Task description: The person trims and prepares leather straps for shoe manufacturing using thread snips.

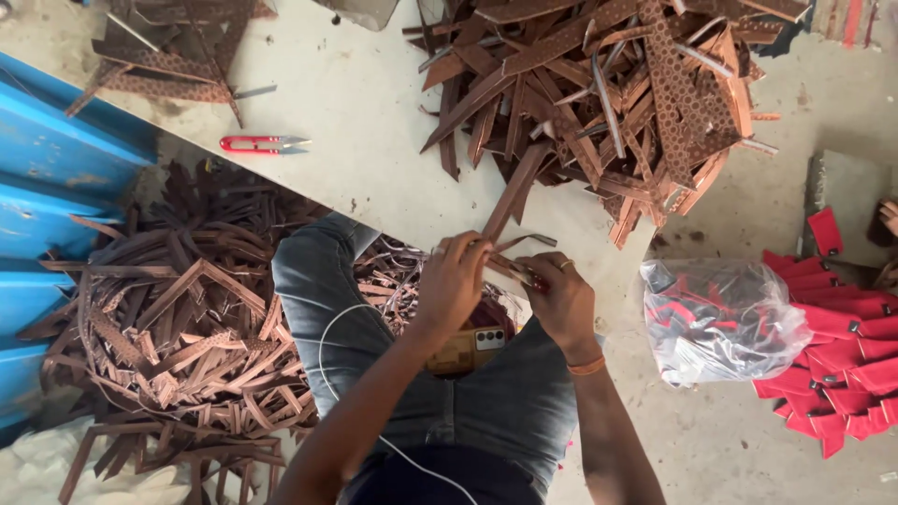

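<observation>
Brown patterned leather strip (510,201) is being pinched by both left hand (456,281) and right hand (559,297); tabletop strip pile (608,93) is waiting, floor heap (178,327) looking finished.

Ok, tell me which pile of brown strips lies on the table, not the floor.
The pile of brown strips at the upper right: it rests on the pale table. The floor heap lies left of the person's knee.

Pale worktable (365,140) in daylight, over a dusty concrete floor (748,440); blue corrugated panels (47,178) at left
</observation>
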